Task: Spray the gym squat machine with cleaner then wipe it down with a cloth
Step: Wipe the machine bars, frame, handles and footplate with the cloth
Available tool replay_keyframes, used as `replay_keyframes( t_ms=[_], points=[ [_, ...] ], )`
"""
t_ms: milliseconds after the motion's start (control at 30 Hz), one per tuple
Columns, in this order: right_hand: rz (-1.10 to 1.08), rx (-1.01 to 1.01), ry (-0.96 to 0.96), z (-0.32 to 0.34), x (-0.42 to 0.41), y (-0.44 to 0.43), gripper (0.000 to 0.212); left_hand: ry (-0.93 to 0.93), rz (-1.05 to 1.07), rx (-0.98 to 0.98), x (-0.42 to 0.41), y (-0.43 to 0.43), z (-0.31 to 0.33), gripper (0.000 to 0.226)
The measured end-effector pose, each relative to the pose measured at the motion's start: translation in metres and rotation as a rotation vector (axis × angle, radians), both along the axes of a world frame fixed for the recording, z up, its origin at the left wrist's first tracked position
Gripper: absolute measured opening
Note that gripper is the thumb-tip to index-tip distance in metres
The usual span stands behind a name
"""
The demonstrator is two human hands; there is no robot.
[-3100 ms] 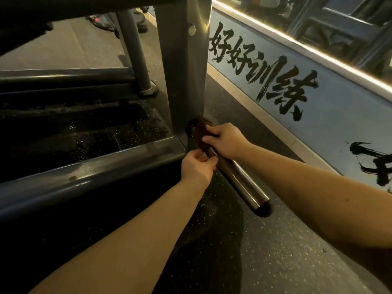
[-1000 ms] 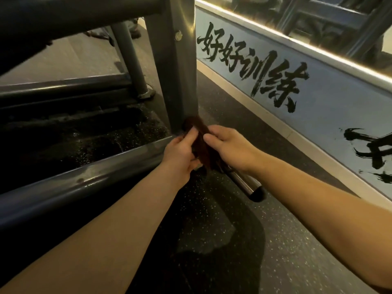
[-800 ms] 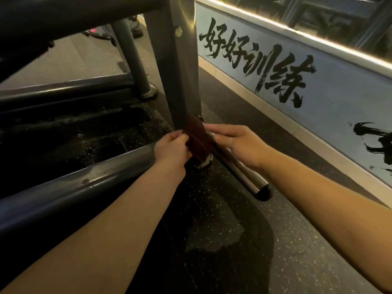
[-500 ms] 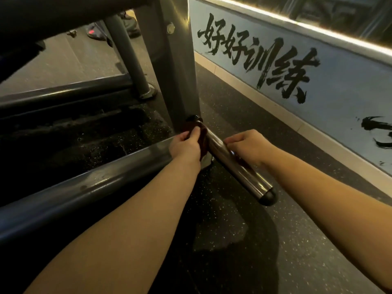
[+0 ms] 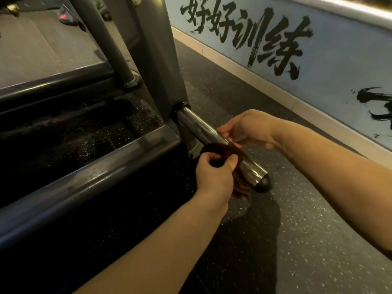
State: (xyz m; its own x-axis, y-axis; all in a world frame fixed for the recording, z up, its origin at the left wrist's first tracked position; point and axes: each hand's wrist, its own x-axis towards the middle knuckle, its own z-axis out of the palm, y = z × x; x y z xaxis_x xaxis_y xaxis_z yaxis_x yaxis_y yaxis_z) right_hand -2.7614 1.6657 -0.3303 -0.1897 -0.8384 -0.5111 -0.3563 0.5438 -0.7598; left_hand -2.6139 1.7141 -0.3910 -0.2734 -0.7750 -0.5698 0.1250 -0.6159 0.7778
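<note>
A chrome weight peg (image 5: 201,132) sticks out from the foot of the squat machine's grey upright post (image 5: 154,52). A dark brown cloth (image 5: 220,149) is draped over the peg about two thirds of the way toward its capped end (image 5: 263,183). My left hand (image 5: 214,175) grips the cloth's near side below the peg. My right hand (image 5: 248,128) pinches the cloth's other end on the far side of the peg. No spray bottle is in view.
The machine's low horizontal frame rail (image 5: 80,179) runs left from the post. A slanted round strut (image 5: 106,39) stands behind it. A blue wall with black brush lettering (image 5: 265,37) runs along the right, beside speckled rubber floor (image 5: 318,240). Someone's shoe (image 5: 65,18) is at the top left.
Both hands have slid the cloth from the peg's base by the post outward toward the capped end. The base of the peg is now bare.
</note>
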Motion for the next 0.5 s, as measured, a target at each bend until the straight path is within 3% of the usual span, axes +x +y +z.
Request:
replay_keyframes(
  t_ms=[233,367,500],
  points=[
    [0.012,0.027,-0.052,0.003,-0.001,-0.001,0.030,-0.133,0.322,-0.079,0.003,-0.094,0.019,0.037],
    [-0.001,0.029,-0.053,0.005,-0.003,-0.001,0.029,-0.129,0.215,-0.049,0.005,-0.091,0.016,0.041],
    [-0.015,0.003,-0.025,0.003,-0.004,0.004,0.031,-0.081,0.090,-0.098,-0.003,-0.039,0.005,0.030]
  ],
)
